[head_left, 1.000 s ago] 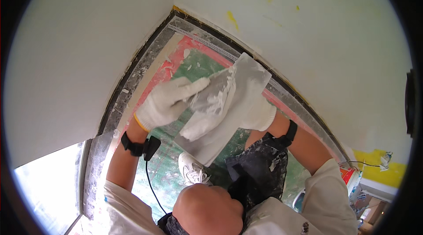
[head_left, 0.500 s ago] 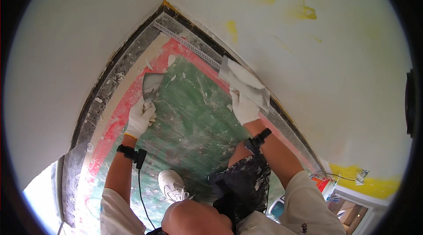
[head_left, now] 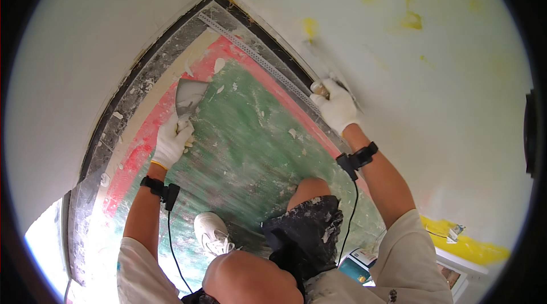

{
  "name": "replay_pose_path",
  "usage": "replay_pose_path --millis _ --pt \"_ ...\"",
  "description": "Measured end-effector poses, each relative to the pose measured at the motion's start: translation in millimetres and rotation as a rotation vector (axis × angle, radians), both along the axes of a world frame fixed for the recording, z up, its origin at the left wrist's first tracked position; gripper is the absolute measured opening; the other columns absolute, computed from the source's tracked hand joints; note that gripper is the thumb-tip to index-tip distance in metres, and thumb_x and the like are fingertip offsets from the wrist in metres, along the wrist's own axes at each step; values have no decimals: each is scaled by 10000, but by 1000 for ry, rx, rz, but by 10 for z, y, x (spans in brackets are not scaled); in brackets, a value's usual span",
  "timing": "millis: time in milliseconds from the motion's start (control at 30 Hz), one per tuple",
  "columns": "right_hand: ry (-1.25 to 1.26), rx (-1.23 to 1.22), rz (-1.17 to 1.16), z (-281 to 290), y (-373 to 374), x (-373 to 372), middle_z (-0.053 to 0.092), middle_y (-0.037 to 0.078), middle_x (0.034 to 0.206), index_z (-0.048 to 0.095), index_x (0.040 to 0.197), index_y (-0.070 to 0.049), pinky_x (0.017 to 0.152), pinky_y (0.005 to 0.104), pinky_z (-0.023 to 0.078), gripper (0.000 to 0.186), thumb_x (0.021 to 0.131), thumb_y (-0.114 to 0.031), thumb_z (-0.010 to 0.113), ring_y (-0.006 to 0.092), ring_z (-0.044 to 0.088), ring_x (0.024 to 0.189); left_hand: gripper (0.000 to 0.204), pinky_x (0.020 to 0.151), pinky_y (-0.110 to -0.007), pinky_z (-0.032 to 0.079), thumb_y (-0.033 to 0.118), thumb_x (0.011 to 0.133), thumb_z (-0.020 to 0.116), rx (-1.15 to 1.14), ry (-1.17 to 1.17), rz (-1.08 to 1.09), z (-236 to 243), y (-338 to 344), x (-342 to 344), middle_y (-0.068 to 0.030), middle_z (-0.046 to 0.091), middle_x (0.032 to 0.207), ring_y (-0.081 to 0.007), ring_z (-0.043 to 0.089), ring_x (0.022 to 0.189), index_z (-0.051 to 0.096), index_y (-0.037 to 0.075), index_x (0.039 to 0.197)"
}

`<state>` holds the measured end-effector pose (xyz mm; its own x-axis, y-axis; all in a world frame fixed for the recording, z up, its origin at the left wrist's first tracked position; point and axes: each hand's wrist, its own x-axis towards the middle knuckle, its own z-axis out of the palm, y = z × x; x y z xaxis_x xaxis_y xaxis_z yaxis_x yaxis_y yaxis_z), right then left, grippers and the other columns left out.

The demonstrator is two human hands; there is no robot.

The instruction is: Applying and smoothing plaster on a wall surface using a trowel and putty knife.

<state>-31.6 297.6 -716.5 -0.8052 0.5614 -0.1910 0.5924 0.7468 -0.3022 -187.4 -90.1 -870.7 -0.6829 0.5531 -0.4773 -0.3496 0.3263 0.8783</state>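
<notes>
My left hand (head_left: 172, 140), in a white knit glove, is closed around a putty knife (head_left: 191, 96) with a flared grey blade that points up and away over the floor. My right hand (head_left: 338, 107), gloved the same way, grips a wide plastering trowel by its brownish handle (head_left: 321, 90). That trowel's blade lies against the lower part of the right-hand wall (head_left: 410, 110), seen nearly edge-on, so any putty on it is hidden. The wall is white with some yellow patches (head_left: 411, 20).
A perforated strip (head_left: 256, 56) lies along the wall's foot beside a dark border (head_left: 273, 47). Green and red sheeting (head_left: 245, 127), spotted with dried putty, covers the floor. A teal-and-white container (head_left: 357, 264) stands near my right knee. Cables hang from both wrist straps.
My right hand has moved right and up to the wall, turning the trowel's putty-laden face out of sight. My left hand, with the putty knife, has shifted slightly left and up.
</notes>
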Motion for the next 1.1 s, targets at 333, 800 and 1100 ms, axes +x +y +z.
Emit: replay_pose_path --millis 333,800,1100 --pt "194 -150 -112 2891 -177 -79 631 1 810 722 1124 -71 547 247 429 269 931 -256 758 69 540 632 320 496 -249 474 100 1008 621 120 -29 64 -182 -225 19 17 579 836 -81 584 618 591 104 1326" --pt "-182 63 -23 328 -907 -670 719 215 1201 564 1404 -198 962 534 538 450 1004 -397 615 433 686 1122 244 543 -285 527 83 977 626 152 22 200 -186 -87 -13 -4 585 787 -105 638 655 597 78 1219" --pt "-89 5 -63 -687 -592 -1099 751 172 1112 641 1289 -179 916 489 542 347 967 -300 686 416 699 1064 183 486 -292 527 135 987 643 48 7 138 -25 -181 -32 -27 623 804 -122 681 671 590 51 1140"
